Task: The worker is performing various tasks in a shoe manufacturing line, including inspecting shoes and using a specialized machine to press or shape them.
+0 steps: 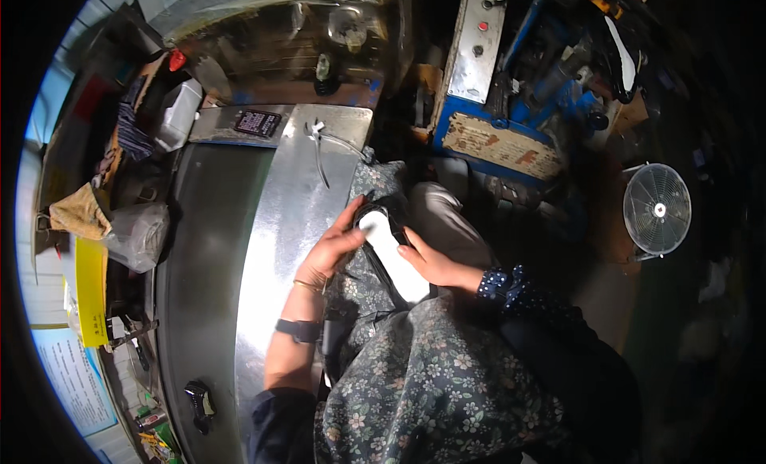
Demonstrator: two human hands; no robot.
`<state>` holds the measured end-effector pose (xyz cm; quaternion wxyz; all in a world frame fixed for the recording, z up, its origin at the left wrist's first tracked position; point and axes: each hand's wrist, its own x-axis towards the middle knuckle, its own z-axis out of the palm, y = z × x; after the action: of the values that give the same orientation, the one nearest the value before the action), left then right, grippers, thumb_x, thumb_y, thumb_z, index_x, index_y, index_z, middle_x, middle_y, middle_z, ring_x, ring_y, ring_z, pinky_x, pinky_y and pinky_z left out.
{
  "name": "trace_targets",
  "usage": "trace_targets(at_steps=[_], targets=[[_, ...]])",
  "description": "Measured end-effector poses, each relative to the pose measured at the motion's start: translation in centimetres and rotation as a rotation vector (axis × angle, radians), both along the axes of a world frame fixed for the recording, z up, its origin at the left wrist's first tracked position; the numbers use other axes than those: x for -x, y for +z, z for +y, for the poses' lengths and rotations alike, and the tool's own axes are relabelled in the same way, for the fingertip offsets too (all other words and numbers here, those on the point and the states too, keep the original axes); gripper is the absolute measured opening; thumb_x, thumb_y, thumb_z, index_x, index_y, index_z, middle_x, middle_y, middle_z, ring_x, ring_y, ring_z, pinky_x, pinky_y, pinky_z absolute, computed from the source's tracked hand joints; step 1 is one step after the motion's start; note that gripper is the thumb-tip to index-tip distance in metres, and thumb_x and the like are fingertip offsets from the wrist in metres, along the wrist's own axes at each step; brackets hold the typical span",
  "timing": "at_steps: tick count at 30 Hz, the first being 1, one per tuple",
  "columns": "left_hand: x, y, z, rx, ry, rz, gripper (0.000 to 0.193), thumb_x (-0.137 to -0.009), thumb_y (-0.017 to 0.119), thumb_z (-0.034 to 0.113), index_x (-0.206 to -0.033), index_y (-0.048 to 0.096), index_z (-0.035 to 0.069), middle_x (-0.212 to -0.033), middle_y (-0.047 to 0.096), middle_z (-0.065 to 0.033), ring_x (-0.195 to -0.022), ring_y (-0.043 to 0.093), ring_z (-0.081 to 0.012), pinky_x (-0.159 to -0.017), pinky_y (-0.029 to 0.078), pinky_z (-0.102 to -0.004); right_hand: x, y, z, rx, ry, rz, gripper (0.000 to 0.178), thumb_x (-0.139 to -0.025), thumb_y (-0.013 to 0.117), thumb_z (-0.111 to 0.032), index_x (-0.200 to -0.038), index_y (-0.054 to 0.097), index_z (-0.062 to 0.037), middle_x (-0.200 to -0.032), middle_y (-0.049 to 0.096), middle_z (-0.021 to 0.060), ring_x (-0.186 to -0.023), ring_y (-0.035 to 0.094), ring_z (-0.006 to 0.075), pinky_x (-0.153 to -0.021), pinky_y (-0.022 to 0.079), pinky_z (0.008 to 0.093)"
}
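Observation:
Over my lap I have a black shoe (401, 264) with its long white sole side turned up toward me. My left hand (330, 252) grips its far end, the thumb lying on the white surface and the fingers round the black edge. Along the right side my right hand (431, 260) holds the shoe, its thumb also near the white face. The fingers under the shoe are hidden. A floral apron (431, 368) covers my lap below it.
A metal ledge (287, 225) and a dark conveyor belt (209, 288) run along my left. On the belt lies a small black shoe-like item (199, 404). A blue machine (503, 137) stands ahead right, and a round fan (657, 209) at the right. A white-soled shoe (621, 59) is beyond.

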<state>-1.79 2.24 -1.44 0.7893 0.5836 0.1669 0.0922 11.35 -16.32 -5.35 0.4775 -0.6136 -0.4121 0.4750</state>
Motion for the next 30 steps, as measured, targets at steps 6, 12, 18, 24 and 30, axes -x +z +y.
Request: trace_targets(at_steps=[6,12,18,24,30], targets=[[-0.2,-0.4,-4.1,-0.644,0.599,0.779,0.051,-0.104,0.034,0.036,-0.107,0.065,-0.004,-0.1,0.069,-0.0268,-0.095,0.067,-0.0419,-0.082,0.054,-0.0446,1.5,2.5,4.7,0.14,-0.161,-0.246,0.067,-0.103,0.045,-0.038,-0.145,0.022,0.0093,-0.12,0.057,0.0342,-0.113,0.058,0.0411,-0.095,0.046,0.0427],[1.4,0.2,-4.5,-1.629,0.493,0.811,0.031,-0.097,0.049,0.024,-0.073,0.054,0.004,-0.056,0.06,-0.0112,-0.049,0.061,-0.0338,-0.046,0.05,-0.0435,4.9,2.6,5.1,0.041,-0.205,-0.525,0.058,-0.101,0.046,-0.029,-0.142,0.023,0.0066,-0.081,0.063,0.034,-0.075,0.061,0.0523,-0.065,0.048,0.0551],[2.0,-3.4,-5.0,-0.163,0.829,0.262,0.049,-0.104,0.037,0.042,-0.114,0.057,-0.002,-0.109,0.064,-0.0147,-0.101,0.059,-0.0239,-0.091,0.046,-0.0376,2.6,0.4,4.0,-0.051,-0.134,-0.171,0.058,-0.102,0.047,-0.034,-0.143,0.025,0.0018,-0.105,0.062,0.031,-0.096,0.063,0.0454,-0.083,0.05,0.0456],[-2.8,-0.6,2.2,-0.142,0.483,0.259,0.063,-0.104,0.03,0.052,-0.118,0.062,-0.001,-0.109,0.066,-0.0205,-0.102,0.063,-0.0291,-0.094,0.047,-0.0397,-4.7,2.9,11.0,0.227,-0.173,0.486,0.062,-0.104,0.034,-0.051,-0.102,0.063,0.0038,-0.097,0.068,0.0104,-0.094,0.062,0.0239,-0.09,0.047,0.0351],[-4.8,1.5,0.8,-1.213,0.393,0.811,0.042,-0.1,0.04,0.033,-0.087,0.069,0.005,-0.079,0.068,-0.021,-0.074,0.067,-0.0397,-0.065,0.053,-0.0471,-1.5,4.1,13.9,-0.048,-0.255,-1.024,0.016,-0.098,0.051,-0.019,-0.098,0.057,-0.0045,-0.08,0.067,0.0168,-0.076,0.065,0.0382,-0.064,0.05,0.0477]])
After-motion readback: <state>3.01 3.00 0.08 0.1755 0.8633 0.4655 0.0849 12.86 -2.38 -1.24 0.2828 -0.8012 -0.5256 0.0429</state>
